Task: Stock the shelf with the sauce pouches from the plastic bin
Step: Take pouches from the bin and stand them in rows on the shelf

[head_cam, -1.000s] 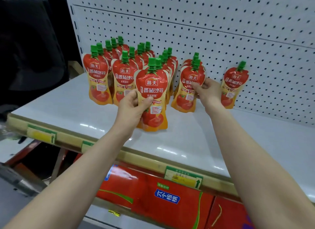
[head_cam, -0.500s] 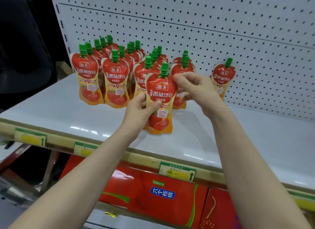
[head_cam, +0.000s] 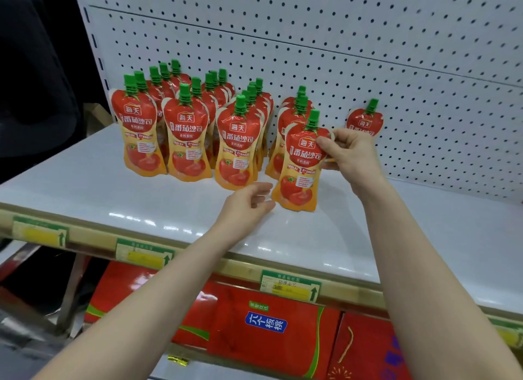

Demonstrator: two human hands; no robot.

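The right hand [head_cam: 349,156] has its grip closed on the upper right shoulder of one sauce pouch [head_cam: 301,164], thumb and fingers pinching the edge just beside the green cap [head_cam: 313,118]. This pouch stands at the front of the fourth row on the shelf [head_cam: 85,187], and its bottom edge seems to touch the white surface, though I cannot say how much of its weight is already resting there. The pouch lies to the left of the gripping hand, so the hand holds it from the right side and from above.

The left hand [head_cam: 249,202] is open and holds nothing. Its fingers are loosely curled, just beside the lower left corner of the same pouch, very near but apparently not touching it. It is the nearer hand to the base of the pouch; the right hand is the nearer one to the top.

The long axis of the pouch runs nearly vertical, with the cap pointing up and leaning slightly to the right. The printed face points toward the front of the shelf, like the other rows of pouches [head_cam: 186,141] on its left. One single pouch [head_cam: 365,119] leans against the pegboard [head_cam: 424,68] further right, partly hidden by the right hand.

In my judgement, the coming move depends on making the pouch straight in line with its row before release.
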